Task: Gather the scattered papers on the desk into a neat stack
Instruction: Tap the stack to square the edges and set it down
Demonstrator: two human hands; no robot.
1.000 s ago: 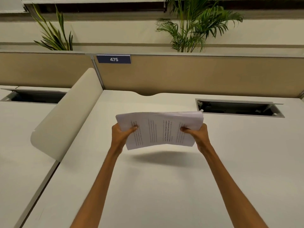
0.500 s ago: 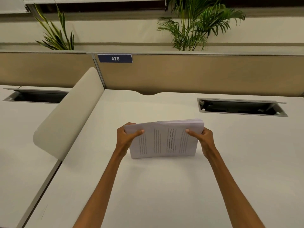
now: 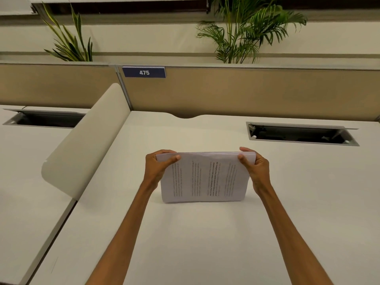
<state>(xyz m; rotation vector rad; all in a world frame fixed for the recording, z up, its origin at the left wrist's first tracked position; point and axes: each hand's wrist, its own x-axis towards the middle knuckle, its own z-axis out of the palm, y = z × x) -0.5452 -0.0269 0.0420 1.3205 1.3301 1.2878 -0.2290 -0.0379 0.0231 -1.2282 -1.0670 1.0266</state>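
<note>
A stack of white printed papers stands on its long lower edge on the white desk, in the middle of the view, tilted slightly away from me. My left hand grips the stack's upper left corner, thumb on the front sheet. My right hand grips the upper right corner the same way. The top edges of the sheets look roughly even. The text on the front sheet runs sideways.
A curved cream divider rises at the desk's left side. An open cable tray is sunk into the desk at the back right. A tan partition with a blue sign reading 475 closes the far edge. Plants stand behind it.
The stack has come down from the air until its lower edge rests on the desk. Both hands have slid up to the top corners, and the sheets look more even.
</note>
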